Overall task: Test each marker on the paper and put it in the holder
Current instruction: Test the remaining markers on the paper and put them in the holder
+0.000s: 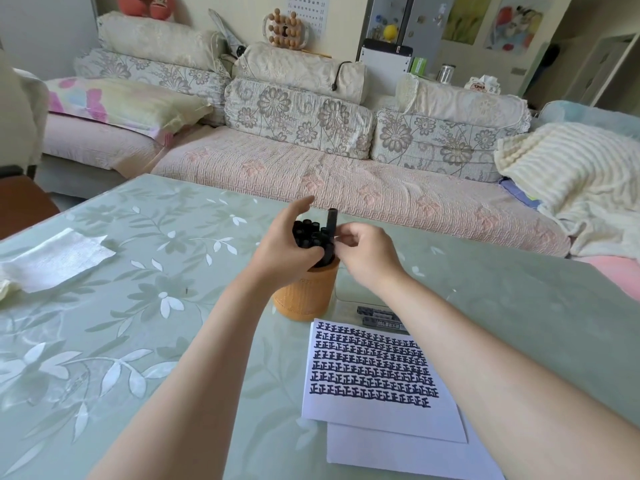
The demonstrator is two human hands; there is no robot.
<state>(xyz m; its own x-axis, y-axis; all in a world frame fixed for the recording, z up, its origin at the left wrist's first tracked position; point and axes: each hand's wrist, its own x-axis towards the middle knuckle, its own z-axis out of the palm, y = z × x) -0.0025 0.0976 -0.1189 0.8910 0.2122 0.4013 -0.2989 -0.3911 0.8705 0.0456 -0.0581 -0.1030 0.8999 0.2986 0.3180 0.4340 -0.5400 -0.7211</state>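
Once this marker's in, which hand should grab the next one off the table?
Right hand, probably, once it drops the upright marker. The loose markers lie by its forearm, right of the holder; the left hand holds the bunched markers.

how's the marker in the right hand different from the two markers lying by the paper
The held marker stands upright, poking above the bundled markers in the holder; the two loose markers lie flat on the table. The right hand pinches the held marker; nothing touches the loose markers. All are dark.
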